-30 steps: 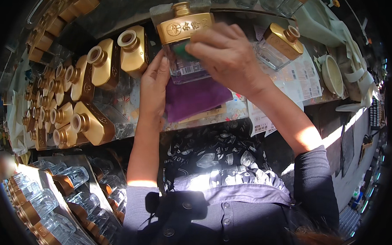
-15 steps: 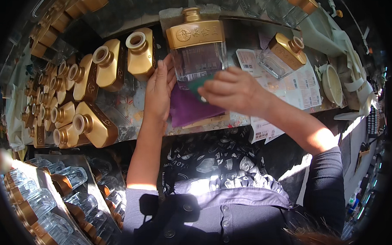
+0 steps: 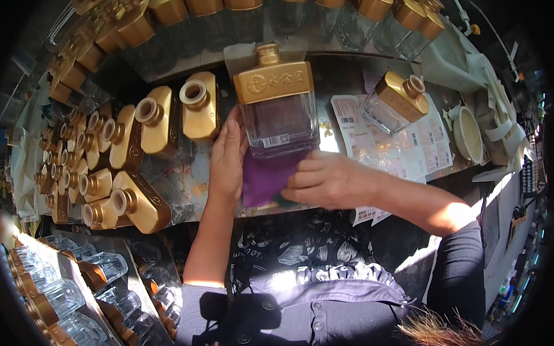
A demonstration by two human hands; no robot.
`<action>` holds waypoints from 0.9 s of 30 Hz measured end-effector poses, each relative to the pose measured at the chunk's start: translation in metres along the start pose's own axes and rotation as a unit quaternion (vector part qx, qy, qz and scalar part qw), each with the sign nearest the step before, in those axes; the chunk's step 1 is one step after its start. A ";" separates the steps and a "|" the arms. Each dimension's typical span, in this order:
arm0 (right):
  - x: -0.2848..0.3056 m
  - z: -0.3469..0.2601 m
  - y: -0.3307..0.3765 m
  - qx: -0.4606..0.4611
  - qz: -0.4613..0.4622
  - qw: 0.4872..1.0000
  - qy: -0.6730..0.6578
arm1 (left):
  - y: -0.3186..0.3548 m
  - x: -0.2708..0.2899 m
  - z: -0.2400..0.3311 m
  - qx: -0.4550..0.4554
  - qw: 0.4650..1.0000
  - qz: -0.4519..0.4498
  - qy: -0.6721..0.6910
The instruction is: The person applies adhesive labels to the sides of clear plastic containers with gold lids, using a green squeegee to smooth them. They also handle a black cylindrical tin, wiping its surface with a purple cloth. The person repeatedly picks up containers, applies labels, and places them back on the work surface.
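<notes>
A clear glass bottle (image 3: 281, 127) with a gold embossed shoulder and neck stands in front of me, a small barcode low on its face. It is on or just behind a purple cloth (image 3: 262, 176). My left hand (image 3: 227, 153) lies along the bottle's left side with fingers stretched out, their tips partly hidden by the glass. My right hand (image 3: 326, 180) is closed on a flat green piece (image 3: 284, 201), blurred and mostly covered by the fingers, at the cloth's near edge below the bottle.
Several gold-shouldered bottles (image 3: 159, 119) crowd the left of the table, with more along the back. Printed sheets (image 3: 373, 133) lie at right, under another bottle (image 3: 396, 102). Beyond is a pale bowl (image 3: 468, 136). Crates of clear bottles (image 3: 61, 296) stand lower left.
My right hand has moved down from the bottle's lower face to the cloth's near edge, with the green piece in it. The left hand stays at the bottle's side. The whole view has shifted.
</notes>
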State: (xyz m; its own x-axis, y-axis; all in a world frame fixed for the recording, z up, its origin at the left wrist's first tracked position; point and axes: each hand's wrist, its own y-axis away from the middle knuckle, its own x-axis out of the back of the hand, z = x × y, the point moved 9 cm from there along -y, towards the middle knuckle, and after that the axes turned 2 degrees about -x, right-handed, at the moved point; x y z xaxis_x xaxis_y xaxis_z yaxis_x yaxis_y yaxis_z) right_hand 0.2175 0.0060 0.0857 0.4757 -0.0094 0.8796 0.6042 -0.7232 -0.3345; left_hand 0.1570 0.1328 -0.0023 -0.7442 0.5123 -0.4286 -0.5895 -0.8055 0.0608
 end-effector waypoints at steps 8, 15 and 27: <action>0.083 0.148 0.009 -0.467 0.166 0.785 -0.371 | -0.006 -0.006 0.003 -0.025 1.000 0.007 -0.018; 0.107 0.128 -0.059 -0.387 0.019 0.922 -0.017 | 0.031 -0.032 0.019 -0.154 0.983 -0.002 -0.104; 0.115 0.062 -0.062 -0.197 0.005 0.980 -0.020 | 0.056 -0.032 0.031 -0.251 0.941 -0.011 -0.226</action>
State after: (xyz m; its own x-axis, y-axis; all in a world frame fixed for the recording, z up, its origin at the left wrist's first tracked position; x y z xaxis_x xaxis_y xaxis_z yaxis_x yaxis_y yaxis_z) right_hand 0.2744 0.0924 0.1870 0.5095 0.0038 0.8604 0.3095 -0.9339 -0.1791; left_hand 0.1375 0.0805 0.0430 -0.8577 0.5140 0.0088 -0.4684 -0.7743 -0.4255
